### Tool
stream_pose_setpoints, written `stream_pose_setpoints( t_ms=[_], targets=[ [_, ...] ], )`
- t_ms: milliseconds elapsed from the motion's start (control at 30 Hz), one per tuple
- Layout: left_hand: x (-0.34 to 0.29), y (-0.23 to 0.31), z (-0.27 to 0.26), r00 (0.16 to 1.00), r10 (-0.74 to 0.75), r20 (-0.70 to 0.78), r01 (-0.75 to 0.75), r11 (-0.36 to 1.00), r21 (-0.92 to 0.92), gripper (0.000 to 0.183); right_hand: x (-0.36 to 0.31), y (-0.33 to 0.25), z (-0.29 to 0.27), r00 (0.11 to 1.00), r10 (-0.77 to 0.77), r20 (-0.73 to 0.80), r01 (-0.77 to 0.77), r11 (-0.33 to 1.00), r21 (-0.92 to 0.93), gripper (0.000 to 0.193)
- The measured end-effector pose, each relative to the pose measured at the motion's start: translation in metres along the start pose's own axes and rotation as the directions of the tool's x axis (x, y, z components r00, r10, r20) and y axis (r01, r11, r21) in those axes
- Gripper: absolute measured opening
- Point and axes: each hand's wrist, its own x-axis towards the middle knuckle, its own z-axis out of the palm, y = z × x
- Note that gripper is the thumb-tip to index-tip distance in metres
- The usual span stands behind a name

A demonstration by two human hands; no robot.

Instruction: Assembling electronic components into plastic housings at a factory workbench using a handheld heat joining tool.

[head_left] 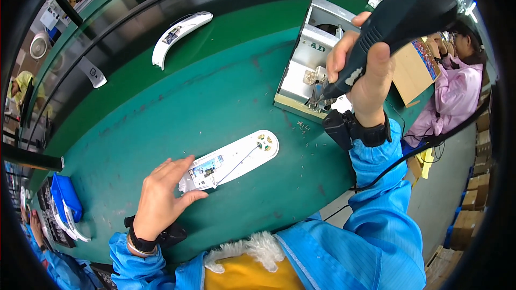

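A long white plastic housing (pixel 251 159) with a rounded far end lies slanted on the green mat. Set into its near end is a small circuit board (pixel 206 173), and a thin blue wire runs toward gold contacts at the rounded end. My left hand (pixel 164 189) holds the near end, thumb on one edge and fingers on the other. Raised at the right, my right hand (pixel 371 75) is wrapped round a dark electric screwdriver (pixel 395 19). Its tip points down to the front of a metal screw feeder (pixel 303 64); the exact contact there is too small to tell.
A curved white part (pixel 180 35) with a board lies on the belt beyond the mat. A blue bin (pixel 66 197) with white parts stands at the left. At the right are a cardboard box (pixel 413 72), a black cable (pixel 430 145) and a co-worker in pink (pixel 457 88).
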Motion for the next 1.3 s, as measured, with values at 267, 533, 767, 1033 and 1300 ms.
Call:
stream_pose_setpoints(
  t_ms=[267, 533, 767, 1033, 1300],
  targets=[
    [0.014, 0.010, 0.015, 0.998, 0.051, -0.039, -0.056, 0.985, -0.166, 0.049, -0.004, -0.006, 0.021, 0.956, 0.294, -0.026, -0.289, 0.950, 0.118, 0.055],
    [-0.001, -0.012, 0.015, 0.996, 0.045, -0.073, -0.060, 0.975, -0.215, 0.050, -0.038, 0.010, 0.113, 0.967, 0.226, 0.116, -0.241, 0.960, 0.145, 0.074],
    [-0.012, -0.023, 0.010, 0.996, 0.025, -0.083, -0.047, 0.962, -0.268, 0.050, -0.049, 0.019, 0.139, 0.951, 0.264, 0.160, -0.280, 0.956, 0.092, 0.074],
    [-0.017, -0.030, 0.006, 0.997, 0.012, -0.070, -0.030, 0.965, -0.260, 0.048, -0.050, 0.021, 0.151, 0.933, 0.281, 0.224, -0.304, 0.950, 0.074, 0.072],
    [-0.010, -0.020, 0.007, 0.999, -0.009, -0.051, -0.004, 0.964, -0.265, 0.051, -0.054, 0.016, 0.146, 0.935, 0.301, 0.185, -0.321, 0.943, 0.086, 0.073]
  ],
)
